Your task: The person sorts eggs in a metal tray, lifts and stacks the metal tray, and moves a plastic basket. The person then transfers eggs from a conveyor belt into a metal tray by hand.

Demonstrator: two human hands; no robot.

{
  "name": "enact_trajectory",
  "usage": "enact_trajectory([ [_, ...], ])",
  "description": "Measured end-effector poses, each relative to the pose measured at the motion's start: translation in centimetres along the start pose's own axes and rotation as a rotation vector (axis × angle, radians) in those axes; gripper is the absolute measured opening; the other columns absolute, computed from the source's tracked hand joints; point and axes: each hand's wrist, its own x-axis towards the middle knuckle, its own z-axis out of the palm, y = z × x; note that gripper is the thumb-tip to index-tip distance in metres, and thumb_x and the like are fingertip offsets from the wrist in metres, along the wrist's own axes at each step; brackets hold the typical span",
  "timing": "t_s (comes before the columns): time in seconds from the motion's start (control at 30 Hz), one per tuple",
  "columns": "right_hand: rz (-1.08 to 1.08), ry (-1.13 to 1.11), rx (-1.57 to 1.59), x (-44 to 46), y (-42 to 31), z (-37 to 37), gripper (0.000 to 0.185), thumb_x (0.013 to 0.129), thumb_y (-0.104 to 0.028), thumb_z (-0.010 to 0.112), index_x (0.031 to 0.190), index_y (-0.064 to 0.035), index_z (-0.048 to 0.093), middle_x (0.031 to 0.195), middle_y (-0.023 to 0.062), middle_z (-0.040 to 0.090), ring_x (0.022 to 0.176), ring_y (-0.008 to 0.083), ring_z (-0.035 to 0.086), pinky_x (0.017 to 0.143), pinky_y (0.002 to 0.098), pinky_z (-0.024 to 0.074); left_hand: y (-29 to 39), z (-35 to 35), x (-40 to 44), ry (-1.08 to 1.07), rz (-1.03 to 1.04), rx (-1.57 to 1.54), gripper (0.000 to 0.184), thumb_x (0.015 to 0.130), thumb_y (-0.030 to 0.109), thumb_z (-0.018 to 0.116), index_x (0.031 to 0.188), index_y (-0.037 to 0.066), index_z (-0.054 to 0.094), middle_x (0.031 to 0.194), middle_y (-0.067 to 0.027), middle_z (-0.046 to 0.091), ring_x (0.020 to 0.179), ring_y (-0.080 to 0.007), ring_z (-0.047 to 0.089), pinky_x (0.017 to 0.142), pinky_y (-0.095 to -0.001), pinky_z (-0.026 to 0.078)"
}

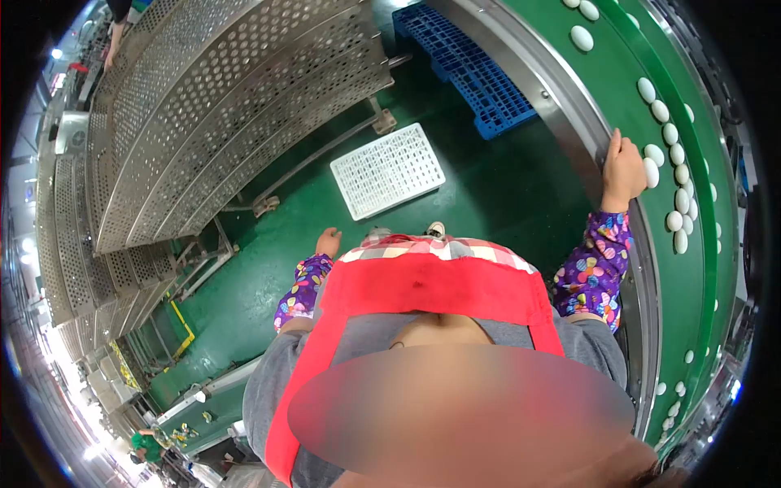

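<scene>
My right hand [625, 172] lies on the metal rail [582, 110] of a conveyor, its fingers curled over the edge. Two large white eggs [652, 173] are right beside its knuckles, and one looks to be touching the hand or nearly so. More white eggs [682, 199] lie in a rough line on the green belt [630, 114], just beyond. Down at my left side hangs my left hand [329, 242], with loosely bent fingers and nothing visible in it. Patterned purple sleeves [596, 260] cover both forearms.
On the green floor ahead sits a white slotted crate [389, 171]. A blue plastic pallet [472, 69] lies beside the conveyor. Perforated metal steps [236, 106] rise at the left. Another person in green [146, 446] is at the far lower left.
</scene>
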Motion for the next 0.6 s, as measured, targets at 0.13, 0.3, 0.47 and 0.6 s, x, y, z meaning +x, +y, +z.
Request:
enact_trajectory([
  [0.13, -0.026, 0.039, 0.049, -0.2, -0.2, 0.0, 0.045, 0.095, -0.048, 0.038, 0.080, -0.0117, 0.060, 0.085, 0.0074, 0.064, 0.080, 0.0322, 0.061, 0.063, 0.0472, 0.0466, 6.0, -1.6, 0.6, 0.127, 0.199, 0.017, 0.042, 0.086, 0.030, 0.059, 0.119, 0.004, 0.059, 0.112, -0.0205, 0.063, 0.105, -0.0351, 0.060, 0.090, -0.0409, 0.047],
  [0.3, 0.026, -0.032, 0.089, -0.2, -1.0, -0.9, 0.044, 0.094, -0.048, 0.040, 0.081, -0.0105, 0.059, 0.086, 0.0075, 0.063, 0.083, 0.0309, 0.060, 0.066, 0.0445, 0.0466, 10.6, -5.7, 2.0, 0.318, 0.254, 0.010, 0.039, 0.086, 0.026, 0.060, 0.117, 0.003, 0.059, 0.112, -0.0201, 0.063, 0.106, -0.0344, 0.060, 0.090, -0.0399, 0.047],
  [0.47, 0.095, -0.179, 0.286, 1.3, -1.8, -1.5, 0.035, 0.093, -0.042, 0.050, 0.091, -0.0096, 0.063, 0.090, 0.0100, 0.061, 0.085, 0.0298, 0.060, 0.070, 0.0405, 0.0462, 15.7, -11.2, 6.3, 0.201, 0.314, -0.040, 0.039, 0.089, 0.026, 0.058, 0.119, 0.002, 0.058, 0.115, -0.0185, 0.063, 0.108, -0.0312, 0.060, 0.092, -0.0373, 0.046],
  [0.6, -0.088, -0.126, 0.429, 4.8, -8.5, -1.3, 0.031, 0.093, -0.037, 0.052, 0.093, -0.0086, 0.064, 0.091, 0.0103, 0.061, 0.084, 0.0306, 0.060, 0.071, 0.0402, 0.0466, 27.6, -18.1, 4.1, -0.217, 0.609, 0.002, 0.039, 0.095, 0.021, 0.052, 0.128, 0.002, 0.050, 0.122, -0.0126, 0.059, 0.113, -0.0195, 0.054, 0.096, -0.0317, 0.041],
])
